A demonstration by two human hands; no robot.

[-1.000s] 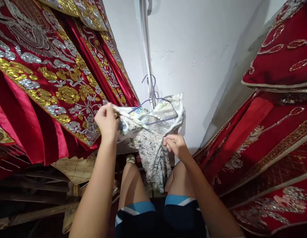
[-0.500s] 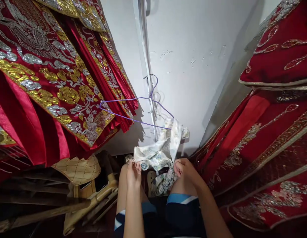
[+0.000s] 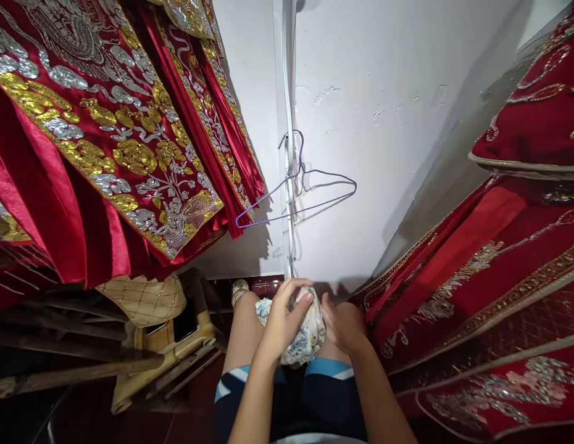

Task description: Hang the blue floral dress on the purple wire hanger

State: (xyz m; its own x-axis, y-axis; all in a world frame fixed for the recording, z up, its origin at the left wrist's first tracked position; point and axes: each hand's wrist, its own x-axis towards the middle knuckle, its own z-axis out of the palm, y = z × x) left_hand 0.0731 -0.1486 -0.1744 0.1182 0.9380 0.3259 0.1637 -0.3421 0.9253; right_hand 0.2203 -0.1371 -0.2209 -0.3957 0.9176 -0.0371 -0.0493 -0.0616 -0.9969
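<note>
A white cloth with a blue floral print (image 3: 304,342) is bunched up over my lap, between my knees. My left hand (image 3: 287,311) is wrapped round its upper left side, with the thumb across the front. On the cloth's right side, my right hand (image 3: 340,320) is beside it with the fingers apart; whether its fingertips touch the fabric is unclear. Above both hands, a purple wire hanger (image 3: 296,216) hangs bare from a white metal rail (image 3: 289,74) against the wall.
Red garments with gold and silver embroidery (image 3: 134,154) hang at the left. More beaded red garments (image 3: 490,271) fill the right. A bamboo chair (image 3: 162,364) stands at the lower left. Behind the rail is a white wall (image 3: 379,80).
The cloth has come off the hanger and is now gathered into a bundle at my lap. The hanger hangs free, and my hands have moved closer together round the cloth.
</note>
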